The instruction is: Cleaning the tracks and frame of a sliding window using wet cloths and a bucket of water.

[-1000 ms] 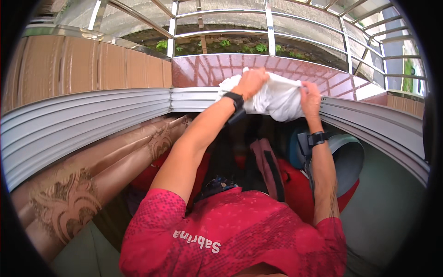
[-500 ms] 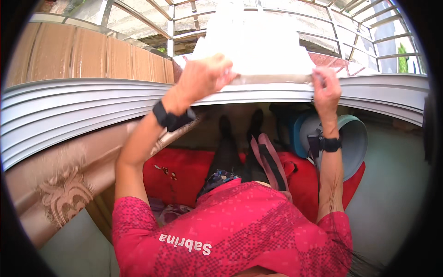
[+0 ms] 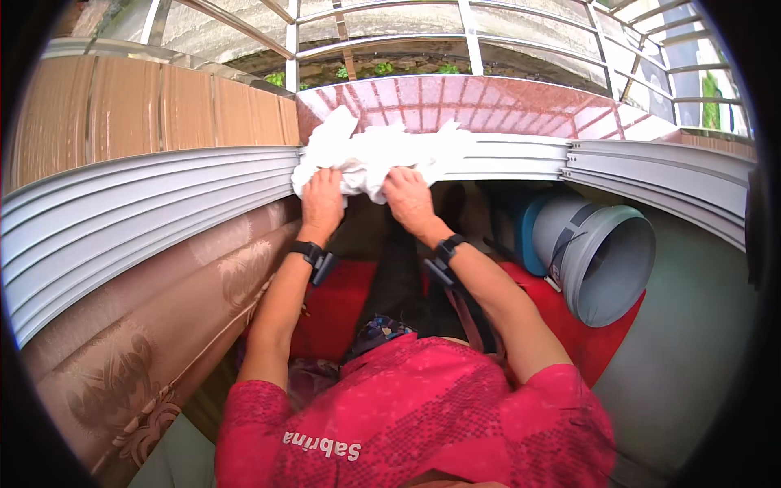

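Observation:
A crumpled white cloth lies bunched over the white window frame track, partly reaching onto the reddish stone ledge behind it. My left hand grips the cloth's near edge at its left part, fingers curled into the fabric. A short way to the right, my right hand is closed on the same cloth near its middle. Folds hide the fingertips of both hands.
Metal railing runs beyond the ledge. A brown patterned curtain hangs at the left, below the slatted frame. To the right, a grey bucket lies tilted beside a blue container, above red fabric.
The white cloth was stretched out between my hands over the ledge; now it is gathered into a heap on the track. My hands have come closer together, the right moving left.

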Demonstrator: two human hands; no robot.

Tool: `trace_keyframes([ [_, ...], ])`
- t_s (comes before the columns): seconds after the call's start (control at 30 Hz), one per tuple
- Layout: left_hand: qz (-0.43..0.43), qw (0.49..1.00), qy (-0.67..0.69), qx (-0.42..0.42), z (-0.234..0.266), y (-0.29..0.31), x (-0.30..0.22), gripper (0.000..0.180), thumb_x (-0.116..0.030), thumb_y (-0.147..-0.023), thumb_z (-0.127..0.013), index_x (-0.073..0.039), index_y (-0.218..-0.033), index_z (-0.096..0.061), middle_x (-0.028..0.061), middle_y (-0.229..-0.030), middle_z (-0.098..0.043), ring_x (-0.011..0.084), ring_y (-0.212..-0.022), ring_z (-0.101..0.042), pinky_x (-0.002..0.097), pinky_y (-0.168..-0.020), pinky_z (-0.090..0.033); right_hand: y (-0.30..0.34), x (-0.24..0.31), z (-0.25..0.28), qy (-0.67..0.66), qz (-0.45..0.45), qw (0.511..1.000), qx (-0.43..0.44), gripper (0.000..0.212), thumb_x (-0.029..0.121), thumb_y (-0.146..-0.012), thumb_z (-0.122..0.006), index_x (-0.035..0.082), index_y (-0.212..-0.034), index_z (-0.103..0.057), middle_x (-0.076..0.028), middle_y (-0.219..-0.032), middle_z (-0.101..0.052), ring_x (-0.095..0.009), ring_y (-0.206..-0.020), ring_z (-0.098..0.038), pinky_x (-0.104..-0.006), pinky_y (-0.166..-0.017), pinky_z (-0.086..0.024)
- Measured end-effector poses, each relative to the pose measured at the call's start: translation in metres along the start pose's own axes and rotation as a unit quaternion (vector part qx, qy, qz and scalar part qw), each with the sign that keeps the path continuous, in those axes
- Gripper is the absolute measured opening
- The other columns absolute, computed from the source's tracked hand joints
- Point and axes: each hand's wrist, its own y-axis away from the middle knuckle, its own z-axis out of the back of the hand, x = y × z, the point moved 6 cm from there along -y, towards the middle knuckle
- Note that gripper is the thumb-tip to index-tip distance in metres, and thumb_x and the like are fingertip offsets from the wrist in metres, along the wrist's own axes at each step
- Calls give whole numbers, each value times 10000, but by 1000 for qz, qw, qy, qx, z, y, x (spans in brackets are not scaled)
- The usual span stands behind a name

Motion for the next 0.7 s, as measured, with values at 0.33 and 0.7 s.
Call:
trace_keyframes([
  [0.33,-113,993,28,-25,-16,-43,-89,155,-80,-733,-541,-79,-888,-537,84,-839,-546,248,-826,-556,376,-703,-424,38,-102,76,23,-66,998,-10,174,25,-731,-549,88,-884,-604,-67,-927,-605,-258,-881,-583,-384,-791,-457],
  [0.7,-283,930,209,-109,-14,-86,-245,141,-130,-739,-541,-55,-857,-562,80,-901,-512,214,-869,-522,334,-717,-397,118,-185,145,183,-200,963,6,313,16,-664,-580,4,-975,-551,-143,-1087,-533,-334,-1057,-486,-438,-893,-383],
])
